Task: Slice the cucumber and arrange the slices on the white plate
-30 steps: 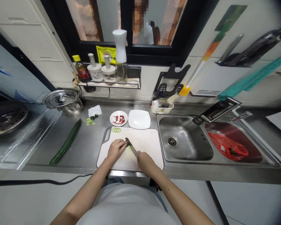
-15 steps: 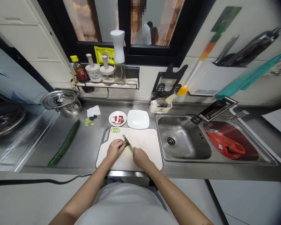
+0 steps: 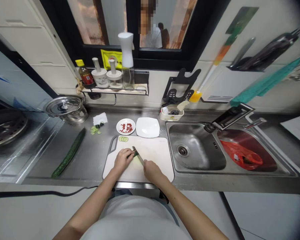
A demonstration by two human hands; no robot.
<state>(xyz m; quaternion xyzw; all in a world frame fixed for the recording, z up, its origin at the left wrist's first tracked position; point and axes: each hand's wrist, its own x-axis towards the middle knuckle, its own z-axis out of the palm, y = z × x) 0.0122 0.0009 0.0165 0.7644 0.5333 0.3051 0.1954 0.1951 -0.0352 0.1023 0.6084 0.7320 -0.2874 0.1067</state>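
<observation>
My left hand [image 3: 123, 159] presses a short cucumber piece [image 3: 136, 153] onto the white cutting board [image 3: 155, 146], its fingers closed around the piece and hiding part of it. My right hand [image 3: 152, 169] grips the handle of a knife [image 3: 139, 156], whose blade slants up and left beside the cucumber piece. Several thin cucumber slices [image 3: 123, 138] lie at the board's upper left. Behind the board stand a plate of chopped red pieces [image 3: 126, 126] and a white square plate [image 3: 147, 127].
A whole cucumber [image 3: 69, 154] lies left of the board, near green scraps [image 3: 95, 130] and a lidded steel pot [image 3: 67, 108]. To the right is a double sink [image 3: 197, 150] with a red bag [image 3: 242, 155]. Bottles stand on a rack [image 3: 115, 90].
My right hand and the knife have shifted slightly to the right and down. My left hand stays nearly in place on the cucumber piece.
</observation>
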